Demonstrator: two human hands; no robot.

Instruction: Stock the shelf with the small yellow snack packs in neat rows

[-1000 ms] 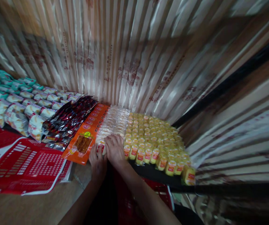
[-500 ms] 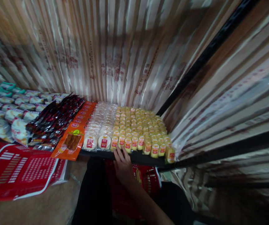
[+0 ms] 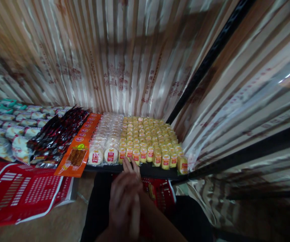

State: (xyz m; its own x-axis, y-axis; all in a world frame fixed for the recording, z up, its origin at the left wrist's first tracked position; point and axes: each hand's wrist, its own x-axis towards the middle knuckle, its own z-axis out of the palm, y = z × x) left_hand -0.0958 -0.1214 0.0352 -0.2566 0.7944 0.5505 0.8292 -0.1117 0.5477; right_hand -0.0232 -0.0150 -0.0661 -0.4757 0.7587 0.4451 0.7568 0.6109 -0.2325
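My right hand point(image 3: 133, 167) reaches up from below, its fingers stretched out against the front of small yellow wrapped snack packs point(image 3: 143, 153) with red labels. In front of it, nearer the camera, is my left hand point(image 3: 124, 195), smeared by motion and covering much of the right palm. Whether the left hand holds anything does not show. The yellow packs stand in tight rows on a black shelf point(image 3: 157, 170). Just left of them are rows of round white rice crackers point(image 3: 111, 154) in clear wrappers.
Further left lie a flat orange snack packet point(image 3: 77, 157), a pile of dark shiny packets point(image 3: 59, 132) and white bags point(image 3: 21, 148). Red baskets point(image 3: 31, 191) sit lower down, one between the legs. Patterned curtains point(image 3: 124, 67) hang behind, with a black pole point(image 3: 203, 74) slanting across.
My left hand has come into view in front of the right one. The right hand stays by the yellow packs, fingers still stretched out. The camera view has shifted slightly.
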